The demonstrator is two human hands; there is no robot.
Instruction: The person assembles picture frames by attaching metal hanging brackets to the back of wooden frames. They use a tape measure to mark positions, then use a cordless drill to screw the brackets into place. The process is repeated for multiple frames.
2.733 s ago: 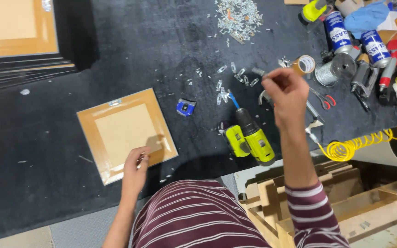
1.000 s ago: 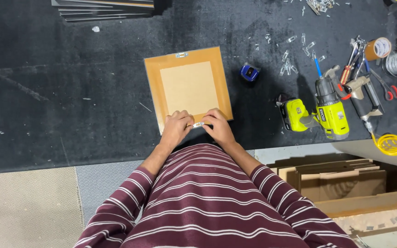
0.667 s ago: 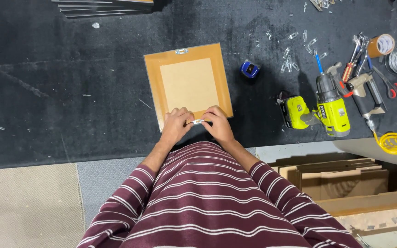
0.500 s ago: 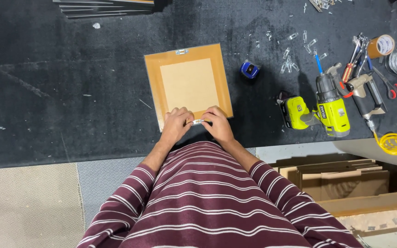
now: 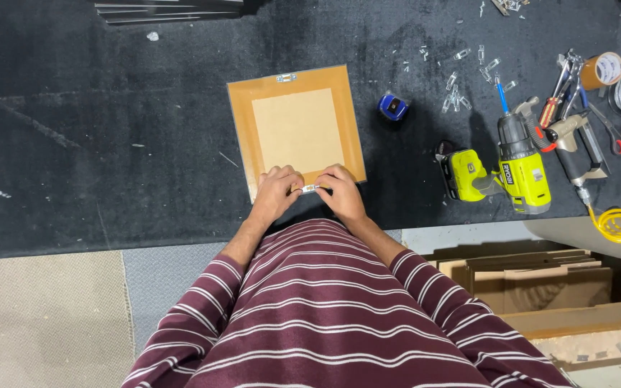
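Both hands are resting on the near edge of a square picture frame (image 5: 296,129) lying back-up on the black mat (image 5: 109,144). The left hand (image 5: 276,192) and right hand (image 5: 341,194) are pinching a small metal hanger (image 5: 309,188) between their fingertips, flat against the frame's orange-brown rim. The hanger's long axis is running left to right along that edge. A paler square backing is sitting inside the rim, with a second hanger (image 5: 286,77) at the far edge. Open mat is stretching to the left; to the right are lying a blue tape measure (image 5: 393,106) and a yellow-green cordless drill (image 5: 519,162).
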